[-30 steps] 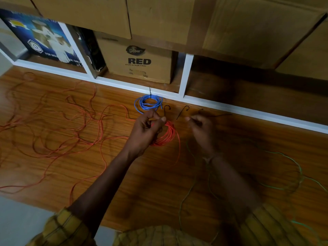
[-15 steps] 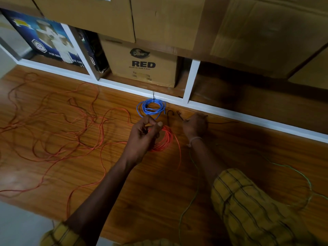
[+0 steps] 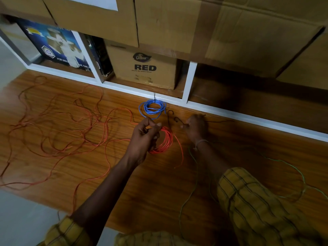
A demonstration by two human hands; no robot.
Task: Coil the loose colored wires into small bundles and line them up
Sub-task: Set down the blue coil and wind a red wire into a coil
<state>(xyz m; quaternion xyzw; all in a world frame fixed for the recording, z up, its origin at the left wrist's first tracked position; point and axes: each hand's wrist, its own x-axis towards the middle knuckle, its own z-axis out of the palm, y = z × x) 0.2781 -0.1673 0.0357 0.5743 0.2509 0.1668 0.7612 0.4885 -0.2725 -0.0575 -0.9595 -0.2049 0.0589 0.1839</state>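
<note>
- Left hand is gripping orange coil, near blue coil by shelf edge.
- Right hand is pinching dark tie wire; bare floor lying w/ room nearer.

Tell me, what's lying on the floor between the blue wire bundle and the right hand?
Two short dark hooked wire pieces lie there on the wooden floor, seen in the head view.

The single head-worn camera is looking forward and steeply down from above the person's arms, sitting close over the wooden surface and facing its far edge, where the white-framed shelf is running across.
</note>
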